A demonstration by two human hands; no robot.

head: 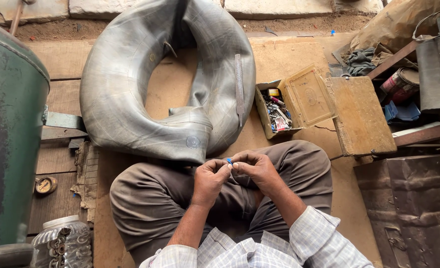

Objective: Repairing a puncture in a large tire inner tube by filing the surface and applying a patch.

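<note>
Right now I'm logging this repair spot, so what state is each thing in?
Large grey rubber inner tube: limp, deflated, lying on the board.
Small tan metal box: lid open, full of small parts.
Tiny blue piece: pinched between both hands.
Left hand: grip closed on the blue piece.
Right hand: grip closed on it too.
Clear plastic jar: upright, metal parts inside.
</note>
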